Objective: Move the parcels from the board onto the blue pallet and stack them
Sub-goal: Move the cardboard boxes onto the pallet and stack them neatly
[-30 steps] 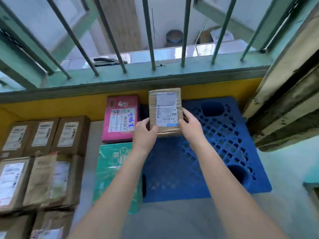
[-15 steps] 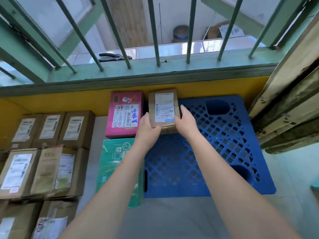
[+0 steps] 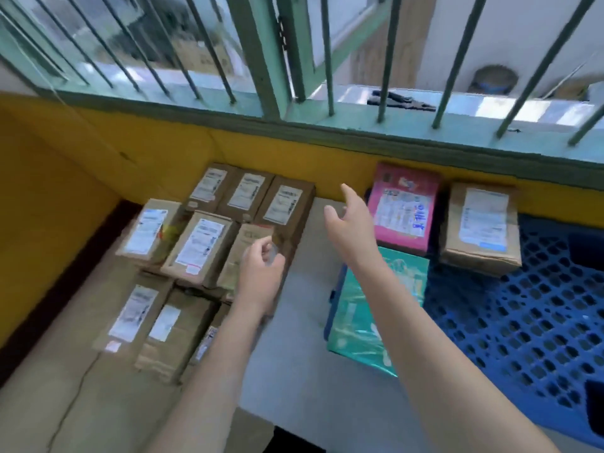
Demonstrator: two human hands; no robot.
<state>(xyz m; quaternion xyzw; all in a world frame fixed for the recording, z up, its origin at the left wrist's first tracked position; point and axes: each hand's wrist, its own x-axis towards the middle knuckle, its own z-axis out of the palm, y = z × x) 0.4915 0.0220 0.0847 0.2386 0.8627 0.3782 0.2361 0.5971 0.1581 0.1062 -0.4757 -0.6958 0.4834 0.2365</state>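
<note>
Head view: both hands have let go of the brown parcel (image 3: 480,228) they were holding against the yellow wall a moment ago. That parcel now sits by itself at the back of the blue pallet (image 3: 523,315), label up, just right of the pink parcel (image 3: 403,207). The green parcel (image 3: 376,308) lies in front of the pink one, along the pallet's left edge, as before.

The camera has swung left, so the pallet has slid to the right side of the picture and the brown parcels on the board (image 3: 42,397) now fill the middle left. They lie label up in rows, close together; the picture is blurred and their labels cannot be read.

The left hand (image 3: 261,269) has come over to this group and hovers at the right edge of the middle row, over a brown parcel (image 3: 243,256). Its fingers are loosely curled and its grip holds nothing; whether it touches the parcel cannot be told.

The right hand (image 3: 351,220) has left the pallet and hangs in the air over the grey floor between the board and the pink parcel. Its fingers are spread and relaxed, thumb apart, with an empty grip.

Behind the wall, the green window bars (image 3: 327,53) run across the top.
</note>
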